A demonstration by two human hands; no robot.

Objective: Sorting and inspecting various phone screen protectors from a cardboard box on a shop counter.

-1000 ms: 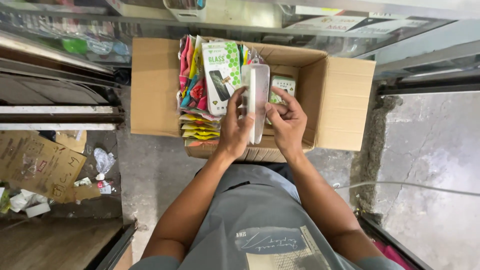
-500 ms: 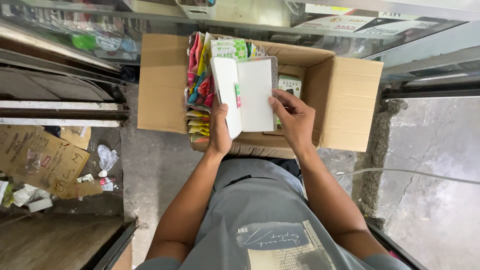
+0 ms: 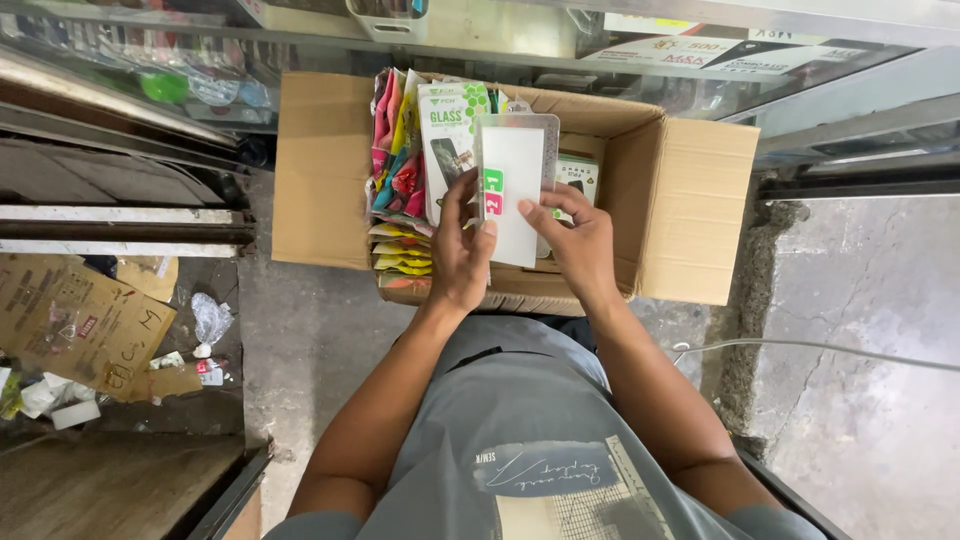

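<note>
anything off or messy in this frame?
Litter on the floor at left: flattened brown cardboard, crumpled plastic wrapper and small scraps. The open cardboard box looks intact, packets standing in rows. Both hands, left and right, hold a white flat packet squarely.

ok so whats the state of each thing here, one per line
cardboard box: open, flaps spread
white flat packet: upright, held over the box
left hand: gripping the packet
right hand: gripping the packet
colourful packets: standing on edge in the box
</note>
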